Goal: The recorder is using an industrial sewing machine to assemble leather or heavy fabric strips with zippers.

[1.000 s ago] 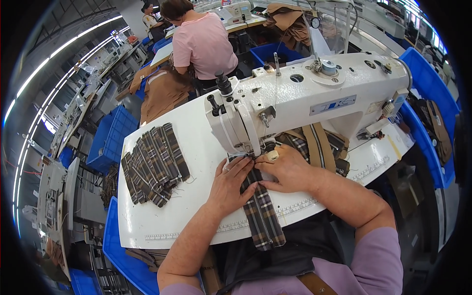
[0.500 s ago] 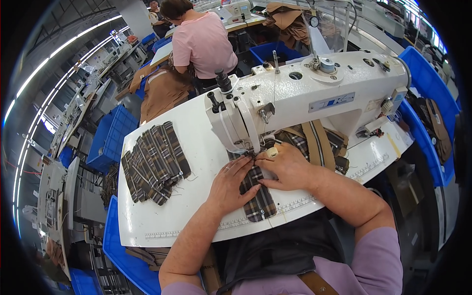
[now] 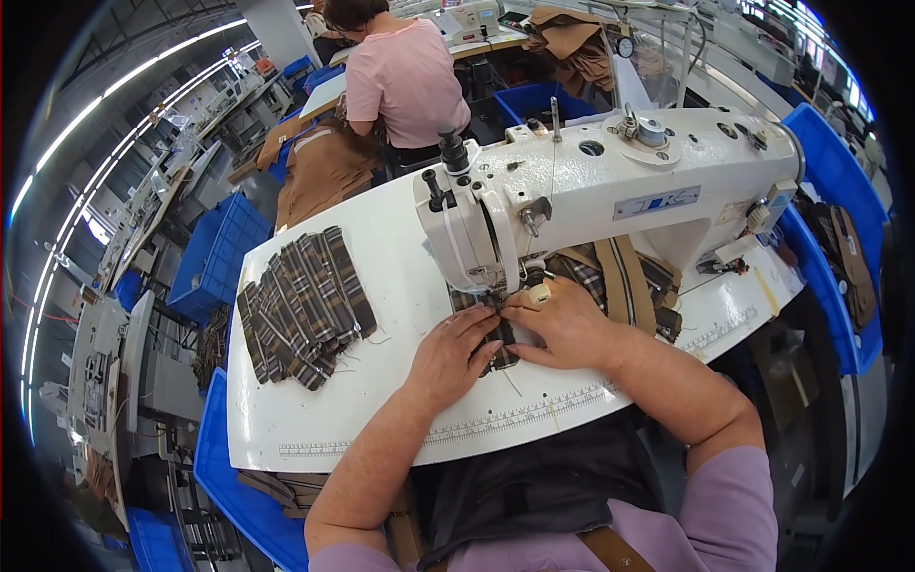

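A plaid fabric strip [image 3: 494,364] lies beneath the presser foot of the white sewing machine [image 3: 629,172]. My left hand [image 3: 448,357] rests on the strip's left side, fingers stretched out, fingertips close to the needle area. My right hand [image 3: 562,324] presses on the strip from the right, fingers bent and thumb apart, with a cream wrap on one finger. On the white table [image 3: 343,429], a pile of plaid pieces [image 3: 300,305] lies left of my hands; tan strips with dark zippers [image 3: 624,286] lie behind my right hand.
A co-worker [image 3: 405,86] in pink sits beyond the machine beside brown fabric [image 3: 319,172]. Blue bins stand at the right [image 3: 824,172], left [image 3: 219,248] and under the table's left edge [image 3: 238,496]. Other machines [image 3: 472,24] and benches line the room.
The plaid strip has moved away from me under the presser foot, so less of it shows below my hands. My hands stay on it, beside the needle.
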`<state>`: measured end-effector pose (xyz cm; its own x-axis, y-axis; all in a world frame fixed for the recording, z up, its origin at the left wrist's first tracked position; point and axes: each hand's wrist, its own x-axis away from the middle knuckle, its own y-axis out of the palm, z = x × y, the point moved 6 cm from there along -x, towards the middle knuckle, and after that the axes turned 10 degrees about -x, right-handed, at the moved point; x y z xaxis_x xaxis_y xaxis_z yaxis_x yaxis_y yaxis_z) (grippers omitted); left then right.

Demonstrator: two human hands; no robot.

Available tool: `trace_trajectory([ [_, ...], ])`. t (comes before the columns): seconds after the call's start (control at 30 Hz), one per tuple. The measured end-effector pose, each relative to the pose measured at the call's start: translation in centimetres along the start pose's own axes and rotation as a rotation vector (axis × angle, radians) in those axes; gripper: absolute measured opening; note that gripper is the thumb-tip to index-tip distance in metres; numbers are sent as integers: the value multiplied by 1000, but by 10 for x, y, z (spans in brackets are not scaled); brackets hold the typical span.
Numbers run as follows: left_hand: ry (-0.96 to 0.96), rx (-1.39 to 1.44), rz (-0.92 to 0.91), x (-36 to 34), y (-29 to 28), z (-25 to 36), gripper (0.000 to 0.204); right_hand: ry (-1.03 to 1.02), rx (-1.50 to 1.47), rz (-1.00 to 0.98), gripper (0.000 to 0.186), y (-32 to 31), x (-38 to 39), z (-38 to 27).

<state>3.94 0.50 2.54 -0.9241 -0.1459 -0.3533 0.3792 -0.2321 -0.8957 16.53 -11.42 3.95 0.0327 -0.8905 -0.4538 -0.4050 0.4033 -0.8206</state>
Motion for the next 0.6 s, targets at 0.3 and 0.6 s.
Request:
trace_trajectory([
  [0.3,-42,24,7,-1,0,0,36,-36,13,62,46,0,0,-2],
  [0.6,-33,-45,-19,-5,7,-6,53,-46,29,73,43,-3,1,-6],
])
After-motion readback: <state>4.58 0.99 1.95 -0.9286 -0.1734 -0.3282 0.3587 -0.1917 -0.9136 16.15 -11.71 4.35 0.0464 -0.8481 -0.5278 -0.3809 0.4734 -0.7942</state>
